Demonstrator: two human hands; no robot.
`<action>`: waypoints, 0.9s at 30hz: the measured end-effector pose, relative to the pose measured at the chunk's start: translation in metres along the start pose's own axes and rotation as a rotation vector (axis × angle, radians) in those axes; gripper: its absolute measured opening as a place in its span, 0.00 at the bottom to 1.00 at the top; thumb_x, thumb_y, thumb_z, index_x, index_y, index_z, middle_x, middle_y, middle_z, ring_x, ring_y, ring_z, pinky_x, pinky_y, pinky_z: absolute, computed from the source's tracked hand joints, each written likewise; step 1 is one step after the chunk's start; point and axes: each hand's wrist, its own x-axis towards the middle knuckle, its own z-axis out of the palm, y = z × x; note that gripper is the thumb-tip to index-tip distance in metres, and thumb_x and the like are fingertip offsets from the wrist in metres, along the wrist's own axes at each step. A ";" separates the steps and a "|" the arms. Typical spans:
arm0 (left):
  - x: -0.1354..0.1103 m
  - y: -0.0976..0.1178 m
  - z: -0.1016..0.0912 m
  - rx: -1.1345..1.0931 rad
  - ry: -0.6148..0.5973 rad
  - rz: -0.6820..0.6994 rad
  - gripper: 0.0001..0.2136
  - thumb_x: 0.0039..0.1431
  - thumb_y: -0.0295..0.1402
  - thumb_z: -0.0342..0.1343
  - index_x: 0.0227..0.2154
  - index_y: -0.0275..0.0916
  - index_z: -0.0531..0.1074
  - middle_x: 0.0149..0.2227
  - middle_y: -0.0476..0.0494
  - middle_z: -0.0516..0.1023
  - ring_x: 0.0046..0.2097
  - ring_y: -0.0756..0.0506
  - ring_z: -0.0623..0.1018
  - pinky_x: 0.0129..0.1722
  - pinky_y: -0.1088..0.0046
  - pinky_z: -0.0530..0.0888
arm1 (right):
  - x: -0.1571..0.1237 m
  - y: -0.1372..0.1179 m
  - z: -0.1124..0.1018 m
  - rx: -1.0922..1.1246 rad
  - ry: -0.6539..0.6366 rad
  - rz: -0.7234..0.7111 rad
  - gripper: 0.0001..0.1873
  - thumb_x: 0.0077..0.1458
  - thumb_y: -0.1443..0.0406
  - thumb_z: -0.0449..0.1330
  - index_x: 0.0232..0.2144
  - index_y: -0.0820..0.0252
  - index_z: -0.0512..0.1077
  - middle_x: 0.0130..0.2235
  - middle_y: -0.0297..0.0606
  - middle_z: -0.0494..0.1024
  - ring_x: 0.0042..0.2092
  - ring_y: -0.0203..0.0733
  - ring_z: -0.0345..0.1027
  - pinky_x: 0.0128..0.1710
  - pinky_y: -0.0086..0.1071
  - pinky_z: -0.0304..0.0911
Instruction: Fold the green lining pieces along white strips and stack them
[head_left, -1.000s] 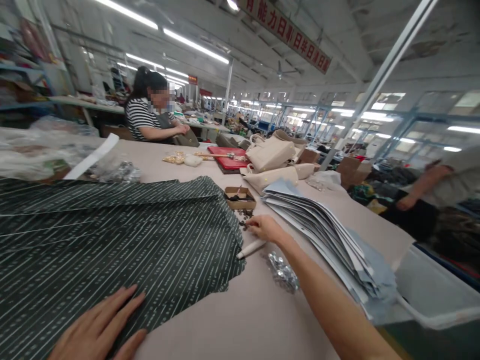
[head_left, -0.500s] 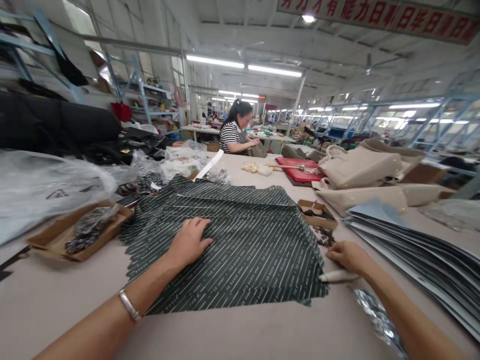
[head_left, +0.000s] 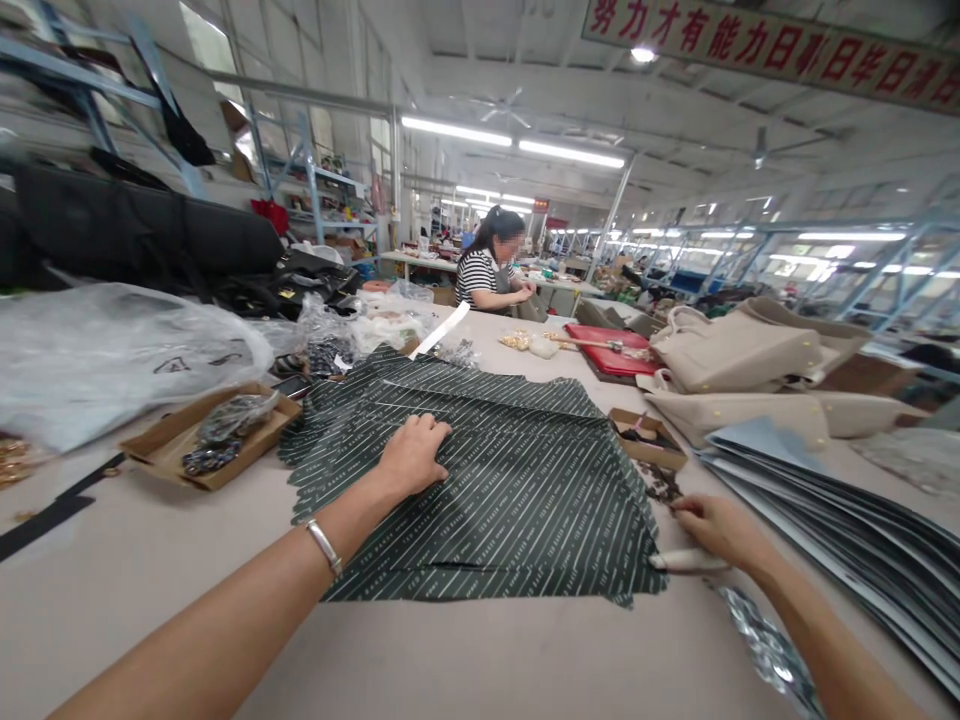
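Lying open on the cloth (head_left: 517,480), short of the table (head_left: 435,660)'s far edge, left hand (head_left: 412,455) probably steadies it. Right hand (head_left: 716,528)'s by the dark bits (head_left: 660,484), seemingly kept handy; can't tell its grip.

Room lies before the cloth (head_left: 525,500); sheets (head_left: 825,520) block rightward.

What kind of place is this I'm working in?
Probably a bag-making workshop: beige bags are piled on the worktable, dark striped fabric lies spread out nearby, and long tube lights hang overhead.
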 end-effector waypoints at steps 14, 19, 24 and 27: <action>-0.052 0.009 0.025 -0.012 0.178 0.085 0.13 0.66 0.24 0.41 0.38 0.39 0.72 0.44 0.37 0.77 0.48 0.38 0.76 0.44 0.63 0.75 | -0.147 -0.047 -0.010 0.789 0.292 0.260 0.22 0.43 0.50 0.69 0.35 0.61 0.80 0.25 0.36 0.78 0.28 0.42 0.71 0.30 0.32 0.69; -0.044 -0.004 0.014 -0.152 0.181 0.098 0.15 0.66 0.32 0.38 0.40 0.38 0.71 0.39 0.38 0.76 0.42 0.38 0.77 0.42 0.62 0.74 | -0.195 -0.069 -0.010 0.860 0.388 0.313 0.17 0.44 0.52 0.70 0.30 0.60 0.79 0.23 0.35 0.76 0.27 0.41 0.71 0.30 0.32 0.70; -0.049 -0.003 -0.020 -0.301 0.044 0.232 0.18 0.63 0.47 0.45 0.43 0.44 0.75 0.43 0.44 0.77 0.45 0.40 0.76 0.47 0.67 0.71 | -0.221 -0.091 -0.006 0.908 0.384 0.271 0.15 0.47 0.54 0.69 0.31 0.59 0.79 0.24 0.35 0.76 0.27 0.41 0.72 0.28 0.32 0.71; -0.064 -0.001 -0.045 -0.443 -0.243 0.215 0.18 0.62 0.52 0.49 0.34 0.44 0.75 0.35 0.47 0.75 0.39 0.42 0.74 0.39 0.70 0.68 | -0.229 -0.103 -0.005 0.938 0.316 0.244 0.14 0.50 0.54 0.69 0.32 0.58 0.78 0.24 0.36 0.77 0.27 0.42 0.73 0.28 0.32 0.72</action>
